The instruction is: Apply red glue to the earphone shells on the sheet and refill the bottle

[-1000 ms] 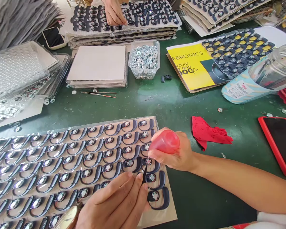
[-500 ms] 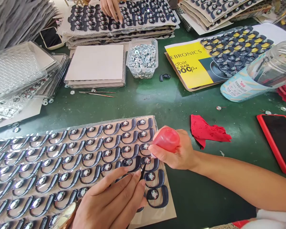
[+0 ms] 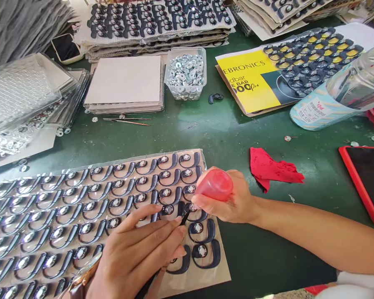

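My right hand (image 3: 237, 199) is wrapped round a red squeeze bottle (image 3: 216, 185), its lower end tilted down over a black ear-hook piece (image 3: 200, 214) near the board's right edge. My left hand (image 3: 143, 253) lies over the rows and grips dark pointed tweezers (image 3: 185, 217), whose tip is at that same piece. Rows of black ear-hook pieces, each with a round silvery part, cover the brown board (image 3: 216, 272) under clear film. My left hand hides several of them, and the bottle's tip is hard to make out.
A clear tub (image 3: 186, 90) of metal discs stands beyond the board, beside a stack of white cards (image 3: 124, 81). Metal tweezers (image 3: 126, 121) lie in front. To the right are a red cloth (image 3: 272, 166), a red-cased phone (image 3: 366, 178), a yellow box (image 3: 246, 91) and a plastic jar (image 3: 318, 110).
The bottle has shifted slightly, closer to the tweezers' tip. My left hand has moved a little up and left, with the tweezers lying flatter. Another person's hand has left the far stack.
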{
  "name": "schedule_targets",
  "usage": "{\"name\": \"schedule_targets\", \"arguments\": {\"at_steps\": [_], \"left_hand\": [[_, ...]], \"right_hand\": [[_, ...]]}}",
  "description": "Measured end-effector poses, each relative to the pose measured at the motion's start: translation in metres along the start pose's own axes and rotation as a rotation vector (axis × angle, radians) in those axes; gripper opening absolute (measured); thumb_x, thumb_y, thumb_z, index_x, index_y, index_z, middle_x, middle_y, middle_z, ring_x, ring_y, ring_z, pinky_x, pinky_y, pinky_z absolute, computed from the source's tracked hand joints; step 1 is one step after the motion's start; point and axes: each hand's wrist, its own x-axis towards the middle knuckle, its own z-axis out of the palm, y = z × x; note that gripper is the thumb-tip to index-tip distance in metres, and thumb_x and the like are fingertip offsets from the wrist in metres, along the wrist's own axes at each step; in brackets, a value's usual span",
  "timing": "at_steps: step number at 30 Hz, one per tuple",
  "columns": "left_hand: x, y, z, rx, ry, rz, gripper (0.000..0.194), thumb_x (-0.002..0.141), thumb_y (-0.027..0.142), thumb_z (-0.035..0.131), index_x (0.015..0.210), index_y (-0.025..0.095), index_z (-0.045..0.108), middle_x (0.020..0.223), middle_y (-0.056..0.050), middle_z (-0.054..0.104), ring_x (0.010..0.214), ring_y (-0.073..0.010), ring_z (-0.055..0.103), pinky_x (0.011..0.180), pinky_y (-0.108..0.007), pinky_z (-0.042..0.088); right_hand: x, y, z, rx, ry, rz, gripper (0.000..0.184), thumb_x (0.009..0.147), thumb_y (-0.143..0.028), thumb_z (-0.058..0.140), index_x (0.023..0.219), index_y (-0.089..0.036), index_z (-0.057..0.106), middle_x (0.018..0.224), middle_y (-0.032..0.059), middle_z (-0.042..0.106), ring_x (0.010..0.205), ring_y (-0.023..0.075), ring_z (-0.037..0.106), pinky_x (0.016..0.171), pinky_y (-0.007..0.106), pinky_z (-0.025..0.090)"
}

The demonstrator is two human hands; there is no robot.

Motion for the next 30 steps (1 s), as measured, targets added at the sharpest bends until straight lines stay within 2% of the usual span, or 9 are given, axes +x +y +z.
{"name": "schedule_targets", "arguments": {"at_steps": [4, 9, 13, 16, 19, 22, 25, 30], "left_hand": [[0.002, -0.002, -0.001, -0.057, 0.019, -0.045, 0.024, 0.089, 0.005, 0.053, 0.102, 0.017, 0.07, 0.096, 0.0, 0.078, 0.092, -0.0143, 0.074, 0.106, -0.039, 0.049], [0.007, -0.004, -0.003, -0.066, 0.022, -0.045, 0.02, 0.089, 0.005, 0.056, 0.101, 0.013, 0.07, 0.096, -0.002, 0.078, 0.087, -0.013, 0.074, 0.104, -0.036, 0.05], [0.001, -0.006, -0.003, -0.074, 0.031, -0.077, 0.023, 0.09, 0.006, 0.054, 0.104, 0.016, 0.069, 0.098, -0.002, 0.078, 0.089, -0.0149, 0.074, 0.103, -0.04, 0.051], [-0.006, -0.01, -0.001, -0.017, 0.01, -0.013, 0.025, 0.093, 0.009, 0.051, 0.109, 0.016, 0.069, 0.103, -0.003, 0.077, 0.099, -0.0163, 0.072, 0.108, -0.04, 0.047], [-0.006, -0.015, 0.002, 0.087, -0.023, 0.107, 0.026, 0.098, 0.014, 0.046, 0.111, 0.012, 0.068, 0.108, -0.006, 0.076, 0.11, -0.0171, 0.069, 0.116, -0.039, 0.039], [-0.003, -0.018, 0.005, 0.13, -0.014, 0.191, 0.034, 0.101, 0.015, 0.037, 0.109, 0.008, 0.069, 0.107, -0.01, 0.076, 0.114, -0.0185, 0.067, 0.118, -0.041, 0.037], [-0.001, -0.018, 0.006, 0.122, 0.029, 0.201, 0.038, 0.101, 0.015, 0.034, 0.105, 0.008, 0.071, 0.103, -0.011, 0.077, 0.113, -0.0198, 0.068, 0.116, -0.041, 0.039], [0.0, -0.017, 0.006, 0.186, 0.079, 0.193, 0.03, 0.1, 0.015, 0.042, 0.102, 0.01, 0.072, 0.1, -0.008, 0.077, 0.108, -0.0174, 0.069, 0.116, -0.038, 0.04]], "right_hand": [[-0.001, 0.002, 0.002, 0.04, 0.001, -0.02, 0.025, 0.084, -0.039, 0.072, 0.072, -0.022, 0.06, 0.067, -0.0022, 0.067, 0.059, 0.0112, 0.061, 0.054, 0.022, 0.049], [0.0, -0.002, 0.002, 0.031, 0.025, -0.071, 0.026, 0.082, -0.039, 0.075, 0.071, -0.021, 0.061, 0.067, -0.0017, 0.067, 0.057, 0.0109, 0.06, 0.052, 0.023, 0.048], [0.01, -0.011, -0.006, 0.211, -0.014, 0.096, 0.03, 0.086, -0.042, 0.07, 0.068, -0.021, 0.059, 0.063, -0.0019, 0.065, 0.051, 0.01, 0.059, 0.048, 0.022, 0.049], [0.021, -0.012, -0.014, 0.239, 0.006, 0.145, 0.032, 0.085, -0.043, 0.071, 0.066, -0.021, 0.058, 0.065, -0.0004, 0.066, 0.054, 0.0117, 0.06, 0.05, 0.024, 0.051], [0.029, -0.006, -0.014, 0.113, 0.036, 0.088, 0.029, 0.081, -0.04, 0.076, 0.066, -0.021, 0.06, 0.066, -0.0006, 0.066, 0.057, 0.0122, 0.06, 0.052, 0.025, 0.051], [0.031, 0.0, -0.009, 0.093, 0.058, 0.037, 0.026, 0.081, -0.038, 0.075, 0.067, -0.021, 0.06, 0.063, -0.0007, 0.065, 0.058, 0.013, 0.061, 0.054, 0.025, 0.051], [0.03, 0.002, -0.005, 0.153, 0.074, 0.07, 0.027, 0.081, -0.04, 0.074, 0.067, -0.021, 0.06, 0.063, 0.0004, 0.066, 0.056, 0.0139, 0.063, 0.054, 0.025, 0.053], [0.028, 0.003, -0.003, 0.169, 0.096, 0.091, 0.025, 0.08, -0.04, 0.074, 0.069, -0.022, 0.061, 0.064, 0.0013, 0.068, 0.058, 0.0159, 0.066, 0.056, 0.026, 0.056]]}}
